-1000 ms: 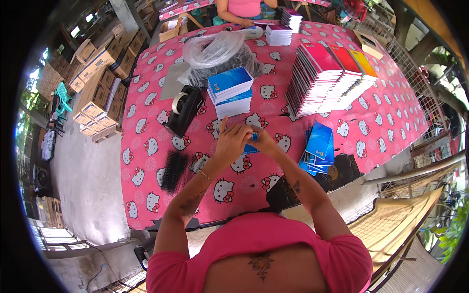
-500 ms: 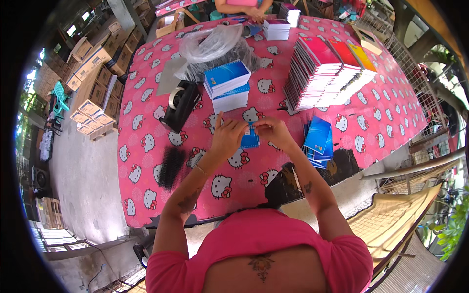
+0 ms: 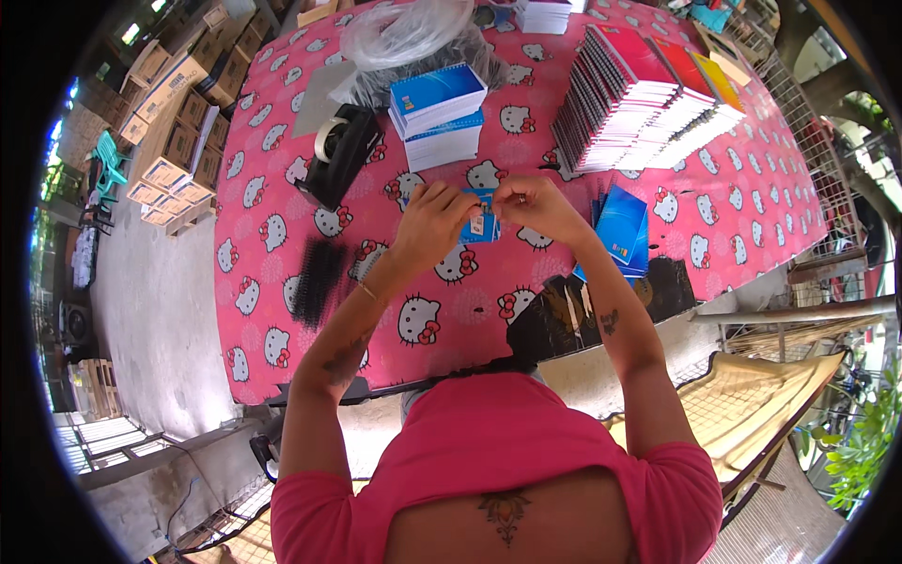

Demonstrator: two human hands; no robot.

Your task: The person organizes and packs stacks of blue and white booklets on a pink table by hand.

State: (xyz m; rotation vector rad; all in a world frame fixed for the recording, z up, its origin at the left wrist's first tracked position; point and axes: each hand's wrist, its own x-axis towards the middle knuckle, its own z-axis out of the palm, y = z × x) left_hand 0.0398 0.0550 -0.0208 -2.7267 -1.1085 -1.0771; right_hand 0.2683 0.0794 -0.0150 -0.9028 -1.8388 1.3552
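A small blue notebook [image 3: 482, 228] with a pale printed patch is between my hands, close above the pink patterned tablecloth. My left hand [image 3: 432, 226] is closed on its left side, thumb and fingers pinched near the upper edge. At the upper right edge, the fingertips of my right hand [image 3: 542, 209] are pinched together; what sits between them is too small to make out. Just beyond my hands stands a stack of blue notebooks [image 3: 440, 127]. More blue notebooks [image 3: 622, 230] lie in a loose pile right of my right hand, partly covered by that forearm.
Left of the stack is a black tape dispenser [image 3: 340, 155]. Black spiral binding coils [image 3: 319, 282] lie by my left forearm. Tall stacks of red and yellow spiral notebooks [image 3: 639, 103] stand at right. Clear plastic wrapping [image 3: 409, 42] lies at the back; cardboard boxes [image 3: 178, 150] stand beyond the left edge.
The view has tilted down, so the table sits higher and the other person's hands at the far side have left it. The notebook's pale patch now shows; my hands stay pinched at it.
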